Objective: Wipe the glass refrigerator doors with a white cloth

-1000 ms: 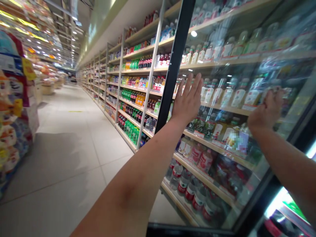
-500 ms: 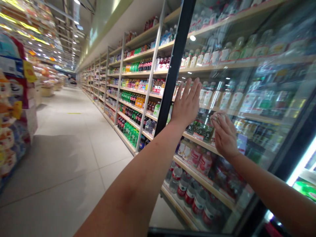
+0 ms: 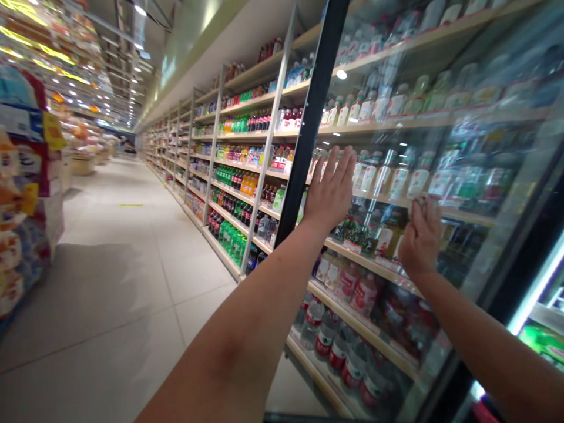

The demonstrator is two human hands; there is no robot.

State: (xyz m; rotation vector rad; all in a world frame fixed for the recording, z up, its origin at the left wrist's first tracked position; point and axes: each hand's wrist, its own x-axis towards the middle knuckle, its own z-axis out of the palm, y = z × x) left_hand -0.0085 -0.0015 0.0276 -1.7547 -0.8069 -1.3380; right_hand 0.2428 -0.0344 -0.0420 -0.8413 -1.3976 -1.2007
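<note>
Head view: left hand [image 3: 331, 189] is pressing flat on the glass door [image 3: 462, 194], fingers spread wide and pointing up, palm on the pane just beside the black door frame [image 3: 311, 120]. It is holding nothing. Right hand [image 3: 420, 235] is raised to the same pane, lower and to the right of the left hand, fingers loosely extended and open; whether it is touching the glass or pinching something small at the fingertips, cannot tell. Both forearms are reaching in from the bottom edge.

The glass door is filling the right half of the frame, swung out at an angle, its black frame running top to bottom through the centre. Through the pane, wooden shelves [image 3: 374, 267] are showing rows of drink bottles [image 3: 352, 282], blurred by reflections. Beyond the frame, open shelves of bottles [image 3: 238, 170] are running down the aisle. Tiled floor [image 3: 123, 258] is lying to the left, with a product stack [image 3: 22, 194] at the left edge.
</note>
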